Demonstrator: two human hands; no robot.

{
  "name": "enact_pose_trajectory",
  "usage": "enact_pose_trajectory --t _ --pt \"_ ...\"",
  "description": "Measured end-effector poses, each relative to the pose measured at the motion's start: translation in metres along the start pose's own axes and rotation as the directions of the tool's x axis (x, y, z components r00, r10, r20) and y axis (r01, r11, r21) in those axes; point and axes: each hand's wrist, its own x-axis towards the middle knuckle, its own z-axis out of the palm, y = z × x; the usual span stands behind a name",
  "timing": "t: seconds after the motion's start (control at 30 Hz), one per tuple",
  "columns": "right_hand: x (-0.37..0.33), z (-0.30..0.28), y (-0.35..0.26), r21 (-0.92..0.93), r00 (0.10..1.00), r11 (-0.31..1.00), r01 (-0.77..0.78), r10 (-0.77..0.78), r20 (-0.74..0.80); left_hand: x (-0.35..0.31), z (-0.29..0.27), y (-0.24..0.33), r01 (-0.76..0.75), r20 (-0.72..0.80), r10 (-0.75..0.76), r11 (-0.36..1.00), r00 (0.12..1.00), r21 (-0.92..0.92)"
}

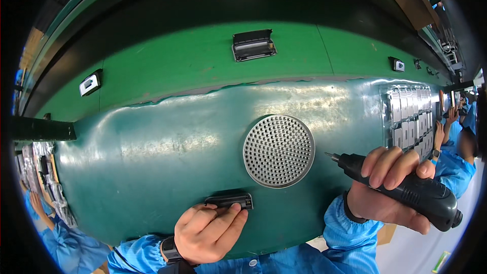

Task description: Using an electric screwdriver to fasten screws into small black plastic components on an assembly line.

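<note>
My left hand (209, 232) is closed on a small black device housing (229, 200) near the front edge of the green mat, its fingers pressing on the near side. In my right hand (388, 185) lies a black electric screwdriver (413, 191), wrapped by the fingers, its metal bit pointing left toward a round metal tray (278, 184). That tray has a plate full of small holes; whether screws sit in them is too small to tell. The screwdriver bit is apart from both the tray and the housing.
On the green belt (167, 56) beyond the mat (152, 182) lie an open black device housing (253, 46) and two small grey-and-black units (91, 83). A clear tray of grey parts (408, 116) stands at the right. Co-workers in blue sleeves (451, 170) sit at both sides.
</note>
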Motion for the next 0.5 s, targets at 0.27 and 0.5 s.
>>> enact_pose_trajectory --t 0.27,0.5 --pt "-0.001 0.001 0.005 -0.023 1.000 1.000 0.007 -0.008 -0.003 0.002 -0.001 0.001 0.000 -0.002 0.000 1.000 1.000 -0.002" --pt "0.001 0.005 0.011 -0.079 0.999 0.997 -0.012 0.009 -0.045 0.003 -0.005 -0.007 -0.018 0.054 0.019 1.000 0.998 -0.016"
